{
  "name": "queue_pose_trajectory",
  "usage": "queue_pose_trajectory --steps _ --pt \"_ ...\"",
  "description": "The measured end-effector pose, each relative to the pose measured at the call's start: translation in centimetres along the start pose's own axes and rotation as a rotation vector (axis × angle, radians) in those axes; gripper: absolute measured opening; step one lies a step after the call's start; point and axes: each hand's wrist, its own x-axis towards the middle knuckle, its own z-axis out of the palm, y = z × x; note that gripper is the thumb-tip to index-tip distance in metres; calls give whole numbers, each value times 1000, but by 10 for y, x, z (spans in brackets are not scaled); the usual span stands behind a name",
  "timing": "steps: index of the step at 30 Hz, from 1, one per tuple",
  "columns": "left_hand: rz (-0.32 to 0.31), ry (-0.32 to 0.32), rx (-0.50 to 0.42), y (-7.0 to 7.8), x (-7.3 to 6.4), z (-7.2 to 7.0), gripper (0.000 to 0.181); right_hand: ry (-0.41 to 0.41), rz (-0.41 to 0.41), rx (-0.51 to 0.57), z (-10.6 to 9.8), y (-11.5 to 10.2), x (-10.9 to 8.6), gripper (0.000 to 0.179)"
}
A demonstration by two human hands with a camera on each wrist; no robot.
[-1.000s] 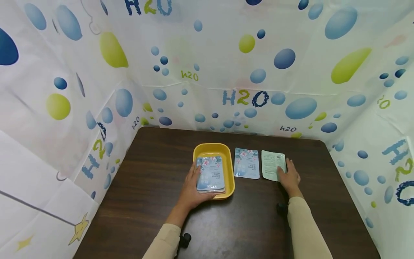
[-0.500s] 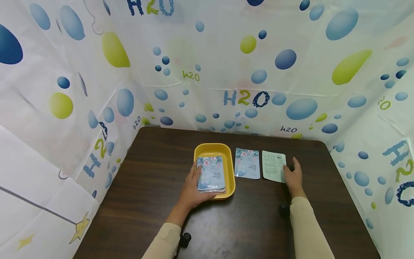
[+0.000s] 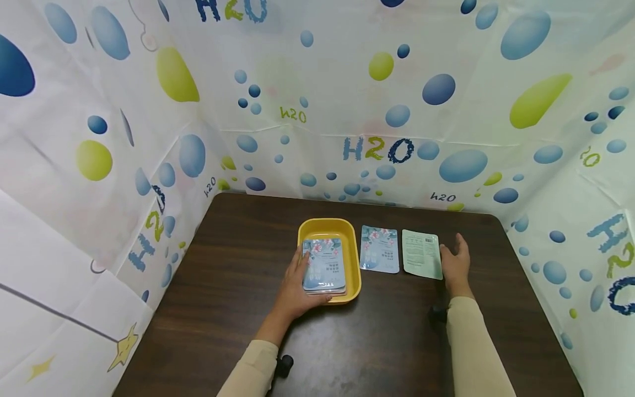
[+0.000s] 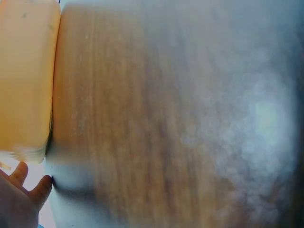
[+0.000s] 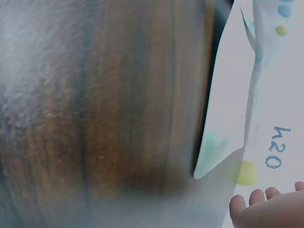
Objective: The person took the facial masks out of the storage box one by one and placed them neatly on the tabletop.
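Note:
In the head view a yellow tray stands on the table and bears a stack of flat blue floral sachets. My left hand lies at the near left of the tray, its fingers straight along the stack's left side and its thumb along the near edge. To the tray's right lies one blue floral sachet. Beside that is a pale green sachet with printed text upward. My right hand is at the green sachet's right edge, fingers extended, holding nothing. Whether the thumb touches that sachet I cannot tell.
The dark wooden table is bounded at the back and sides by a white curtain printed with blue and green dots. Dark wrist cameras sit on both wrists, the left camera beside the sleeve cuff.
My right hand has drawn off the green sachet toward the right, uncovering its right edge. My left hand, the tray and the sachets keep their places.

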Motion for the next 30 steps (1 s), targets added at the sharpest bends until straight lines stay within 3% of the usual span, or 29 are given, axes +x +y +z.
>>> queue_pose_trajectory --steps 12,30 --pt "11 5 12 -2 1 1 129 5 -3 -4 4 -13 -3 70" --pt "1 0 9 1 0 -1 129 -29 -78 -7 12 -45 -15 69"
